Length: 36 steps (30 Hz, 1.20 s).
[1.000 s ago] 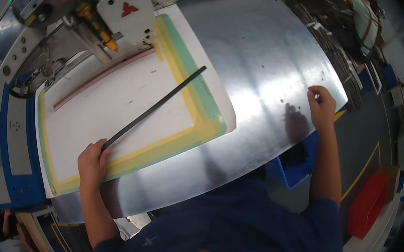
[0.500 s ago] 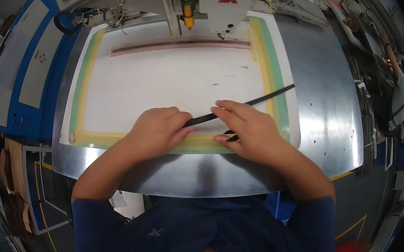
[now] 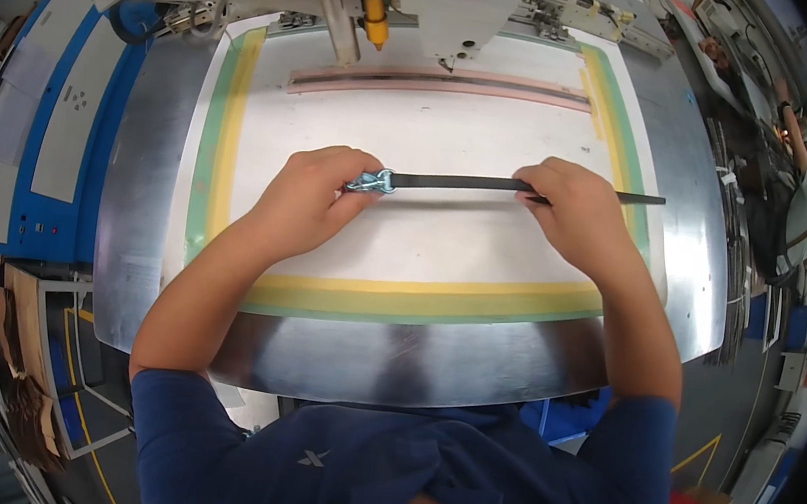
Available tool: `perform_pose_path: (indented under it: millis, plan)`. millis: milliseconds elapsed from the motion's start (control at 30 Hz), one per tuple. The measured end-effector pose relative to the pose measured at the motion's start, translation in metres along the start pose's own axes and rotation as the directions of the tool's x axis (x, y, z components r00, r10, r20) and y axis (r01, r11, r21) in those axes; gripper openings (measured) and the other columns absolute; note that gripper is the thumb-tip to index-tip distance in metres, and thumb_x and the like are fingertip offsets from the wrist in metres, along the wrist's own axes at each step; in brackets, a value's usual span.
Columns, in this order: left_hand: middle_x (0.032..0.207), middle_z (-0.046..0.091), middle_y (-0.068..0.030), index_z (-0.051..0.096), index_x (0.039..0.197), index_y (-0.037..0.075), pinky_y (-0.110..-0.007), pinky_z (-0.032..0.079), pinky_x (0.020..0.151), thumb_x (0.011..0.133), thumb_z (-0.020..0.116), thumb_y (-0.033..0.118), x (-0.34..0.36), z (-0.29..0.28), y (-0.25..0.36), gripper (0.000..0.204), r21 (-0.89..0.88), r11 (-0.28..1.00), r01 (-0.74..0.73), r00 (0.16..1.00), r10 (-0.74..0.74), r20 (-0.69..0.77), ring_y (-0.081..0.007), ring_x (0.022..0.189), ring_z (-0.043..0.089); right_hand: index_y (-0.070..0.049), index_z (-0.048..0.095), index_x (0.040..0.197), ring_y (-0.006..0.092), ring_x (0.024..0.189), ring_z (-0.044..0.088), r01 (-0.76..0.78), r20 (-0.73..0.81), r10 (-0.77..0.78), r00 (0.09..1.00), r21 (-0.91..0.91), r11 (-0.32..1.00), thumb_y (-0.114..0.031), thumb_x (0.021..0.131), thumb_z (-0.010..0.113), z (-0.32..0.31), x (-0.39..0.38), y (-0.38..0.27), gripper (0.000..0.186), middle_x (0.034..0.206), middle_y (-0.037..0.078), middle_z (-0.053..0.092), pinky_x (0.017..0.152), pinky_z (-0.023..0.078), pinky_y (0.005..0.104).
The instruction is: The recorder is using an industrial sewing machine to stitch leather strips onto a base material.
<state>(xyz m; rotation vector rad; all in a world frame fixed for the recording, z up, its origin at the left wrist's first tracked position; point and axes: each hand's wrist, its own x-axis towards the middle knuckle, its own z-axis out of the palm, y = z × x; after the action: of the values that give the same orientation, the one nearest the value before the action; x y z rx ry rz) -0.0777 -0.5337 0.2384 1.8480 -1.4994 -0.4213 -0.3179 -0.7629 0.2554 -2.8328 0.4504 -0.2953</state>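
"What have your fingers got?"

"My left hand (image 3: 314, 199) is curled closed, thumb and fingers pinching a metal clasp (image 3: 374, 182) at one end of a black strap (image 3: 457, 183); my right hand (image 3: 577, 216) grips the strap farther along, its free end poking out to the right past my knuckles; a small dark bit shows under my right fingertips, and I cannot tell whether it belongs to the strap"

"And how do they look?"

"The strap is long, narrow, flat and dull black, held nearly straight above a smooth white board (image 3: 405, 242); the clasp is shiny, bluish and looped, partly hidden by my left fingers"

"What's around you?"

"Yellow tape (image 3: 439, 290) and green tape (image 3: 212, 148) edge the board, which lies on a polished metal table (image 3: 501, 360); beyond the strap runs a pink strip (image 3: 444, 84) with a dark line along it; a white machine head (image 3: 453, 16) and a yellow nozzle (image 3: 373, 7) hang past that, apart from my hands; a blue cabinet (image 3: 99, 144) stands to the left, and another person (image 3: 805, 226) is well off to the right"
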Motion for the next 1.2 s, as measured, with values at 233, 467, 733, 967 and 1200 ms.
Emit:
perform_pose_path:
  millis: [233,467,733,967,1200]
  plan:
    - [0.094,0.071,-0.0135,0.072,0.114,0.003,-0.039,0.054,0.075,0.092,0.074,0.009,0.033,0.02,0.001,0.023,0.171,0.974,-0.149,0.989,0.151,0.003,-0.031,0.081,0.068,-0.011,0.064,0.112,0.0324,0.091,0.07,0.003,0.091,-0.015,0.996,0.13,0.992,-0.013,0.098,0.065,0.016,0.023,0.002,0.015,0.095,0.009,0.071,0.076,0.054,0.0456]
    - [0.1,0.071,-0.0152,0.073,0.117,0.006,-0.043,0.054,0.082,0.099,0.069,0.029,0.076,0.023,-0.018,0.03,0.121,0.975,0.188,0.956,-0.21,0.204,-0.0343,0.09,0.068,-0.012,0.064,0.111,0.0326,0.09,0.072,0.087,-0.009,-0.086,0.996,0.035,0.996,-0.008,0.093,0.07,0.034,0.054,0.014,0.02,0.099,0.008,0.073,0.077,0.055,0.0442]
    - [0.151,0.054,-0.0233,0.059,0.149,0.01,-0.05,0.037,0.119,0.103,0.059,0.052,0.132,0.07,-0.054,0.062,0.507,0.856,-0.103,0.994,0.107,0.022,-0.0441,0.143,0.045,-0.012,0.069,0.109,0.0325,0.097,0.069,0.121,0.135,-0.13,0.982,0.07,0.99,-0.012,0.089,0.076,0.054,0.068,0.03,0.021,0.102,0.008,0.069,0.08,0.055,0.0459]
    - [0.149,0.059,-0.0205,0.061,0.144,0.002,-0.048,0.04,0.118,0.102,0.06,0.048,0.142,0.072,-0.067,0.062,0.553,0.83,-0.071,0.995,0.099,-0.02,-0.042,0.14,0.052,-0.012,0.073,0.106,0.0327,0.094,0.069,0.204,0.084,-0.206,0.975,0.029,0.978,-0.01,0.086,0.076,0.05,0.078,0.046,0.021,0.1,0.007,0.068,0.079,0.055,0.046]
    - [0.122,0.072,-0.0181,0.072,0.123,0.001,-0.044,0.053,0.099,0.097,0.069,0.028,0.142,0.059,-0.057,0.037,0.351,0.936,0.032,0.98,0.039,-0.195,-0.038,0.115,0.067,-0.015,0.076,0.111,0.0321,0.096,0.07,0.224,-0.072,-0.223,0.972,0.009,0.974,-0.002,0.087,0.067,0.052,0.13,0.077,0.029,0.102,0.007,0.07,0.08,0.056,0.0452]
